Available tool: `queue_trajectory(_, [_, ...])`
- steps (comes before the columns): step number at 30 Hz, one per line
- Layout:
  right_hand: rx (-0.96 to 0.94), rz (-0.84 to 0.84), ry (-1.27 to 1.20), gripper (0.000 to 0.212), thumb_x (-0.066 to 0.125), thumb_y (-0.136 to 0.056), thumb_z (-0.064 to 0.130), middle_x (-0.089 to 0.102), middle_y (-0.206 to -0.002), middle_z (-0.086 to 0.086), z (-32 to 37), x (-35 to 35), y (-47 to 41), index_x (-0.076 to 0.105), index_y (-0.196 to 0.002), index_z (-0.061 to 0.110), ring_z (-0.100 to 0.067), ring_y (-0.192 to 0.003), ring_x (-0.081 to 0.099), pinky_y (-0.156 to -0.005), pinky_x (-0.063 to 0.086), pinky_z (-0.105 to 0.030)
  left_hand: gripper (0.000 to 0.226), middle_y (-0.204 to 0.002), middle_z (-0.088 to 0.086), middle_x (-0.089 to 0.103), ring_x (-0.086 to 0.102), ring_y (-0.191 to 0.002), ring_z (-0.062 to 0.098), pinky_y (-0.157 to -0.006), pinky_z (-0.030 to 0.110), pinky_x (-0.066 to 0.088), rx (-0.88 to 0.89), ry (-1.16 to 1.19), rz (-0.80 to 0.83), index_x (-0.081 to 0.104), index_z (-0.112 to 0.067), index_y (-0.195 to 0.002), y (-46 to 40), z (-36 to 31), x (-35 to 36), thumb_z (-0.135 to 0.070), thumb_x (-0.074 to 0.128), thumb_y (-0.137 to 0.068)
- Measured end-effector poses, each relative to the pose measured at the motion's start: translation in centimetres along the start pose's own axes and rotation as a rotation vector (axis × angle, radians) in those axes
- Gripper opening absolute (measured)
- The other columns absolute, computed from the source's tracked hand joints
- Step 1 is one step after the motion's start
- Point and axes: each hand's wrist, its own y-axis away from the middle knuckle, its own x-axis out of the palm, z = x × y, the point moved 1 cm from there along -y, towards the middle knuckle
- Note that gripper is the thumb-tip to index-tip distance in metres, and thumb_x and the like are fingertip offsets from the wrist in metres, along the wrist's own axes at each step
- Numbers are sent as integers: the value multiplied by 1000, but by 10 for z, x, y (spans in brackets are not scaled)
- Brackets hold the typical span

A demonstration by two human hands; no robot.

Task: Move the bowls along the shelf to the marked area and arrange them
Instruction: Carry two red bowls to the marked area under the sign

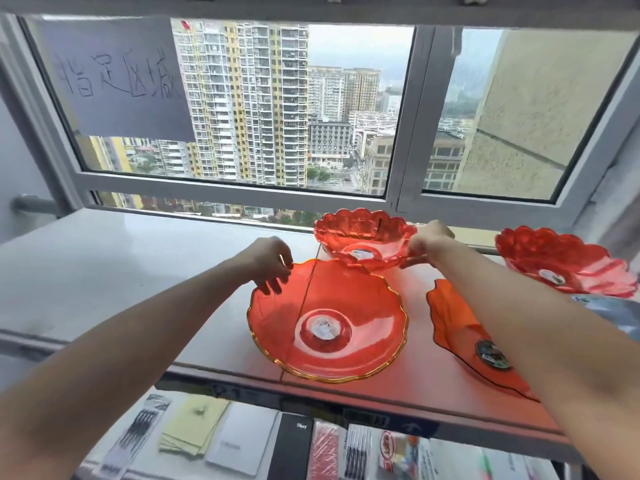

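Observation:
A large red see-through bowl with a gold wavy rim [363, 323] sits at the shelf's front. My left hand [268, 261] pinches its far left rim. Behind it stands a smaller red scalloped bowl [363, 233], and my right hand [427, 242] grips its right rim. A third red bowl with a dark rim [453, 323] lies under my right forearm, partly hidden. Another red scalloped bowl [561, 261] rests at the far right. A grey paper sign with handwriting [114, 77] is stuck on the window at the upper left.
The white shelf [104, 258] stretches left below the sign; its right half looks red-tinted. The window frame [225, 190] runs close behind the bowls. Below the shelf lie notebooks [242, 438], pen packs [138, 431] and other stationery.

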Motion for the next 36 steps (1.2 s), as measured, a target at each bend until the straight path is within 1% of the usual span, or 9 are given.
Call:
queue_trajectory(6, [-104,-5,-41,16,62,-76,-21,65,-77,-25,27,-22,1,54,-76,-8,-26,-28,60,-25,45,-25,18,-82,25,67,68,-49,25,-50,37,59,-90,175,-2,57,10,-106,-15,7,-5,5,55,-89])
queue_trajectory(11, [-156,207,4,20,62,-78,-21,64,-72,-23,32,-30,14,59,-80,-1,-25,-39,66,-38,56,-35,36,-87,21,68,70,-49,20,-46,29,59,-136,378,67,52,13,-115,-15,8,-7,-19,41,-101])
queue_trajectory(15, [-194,294,192,32,67,-77,-18,68,-83,-25,29,-29,19,65,-100,4,-28,-56,67,-49,59,-40,57,-91,25,66,71,-53,27,-45,31,58,-195,571,61,49,9,-118,-13,16,-10,-43,33,-101])
queue_trajectory(19, [-194,311,272,33,68,-76,-18,68,-76,-22,12,-26,31,67,-104,-1,-23,-43,66,-47,59,-37,65,-87,21,66,70,-62,31,-49,34,60,-213,544,69,54,2,-109,-2,19,-4,-56,28,-97])
queue_trajectory(21, [-200,291,300,33,71,-75,-15,70,-85,-27,9,-22,30,67,-105,-2,-31,-57,70,-54,61,-39,65,-86,19,69,71,-62,30,-52,36,61,-200,523,88,59,0,-101,-3,16,0,-58,30,-96])
queue_trajectory(23, [-205,259,300,31,76,-73,-10,71,-93,-29,7,-19,30,69,-102,-2,-36,-69,70,-61,61,-42,61,-84,17,70,71,-61,29,-55,38,62,-182,503,105,62,-1,-99,-2,15,2,-56,36,-96])
queue_trajectory(29, [-239,160,334,19,84,-70,7,74,-80,-22,1,-11,34,73,-83,-2,-29,-64,71,-57,61,-35,32,-71,14,73,73,-60,29,-54,35,61,-190,523,222,65,2,-94,1,25,9,-29,67,-87])
queue_trajectory(33, [-247,143,323,23,82,-73,12,69,-74,-13,-3,-18,35,72,-88,-1,-25,-70,68,-54,57,-31,8,-58,15,71,71,-53,28,-48,35,60,-244,586,230,59,6,-88,2,21,16,-2,57,-90])
queue_trajectory(36, [-250,115,303,24,80,-76,12,72,-86,-17,-7,-33,33,71,-93,-2,-27,-78,71,-58,58,-33,7,-56,18,67,70,-48,29,-45,37,60,-250,609,154,53,6,-84,-3,16,16,7,48,-88])
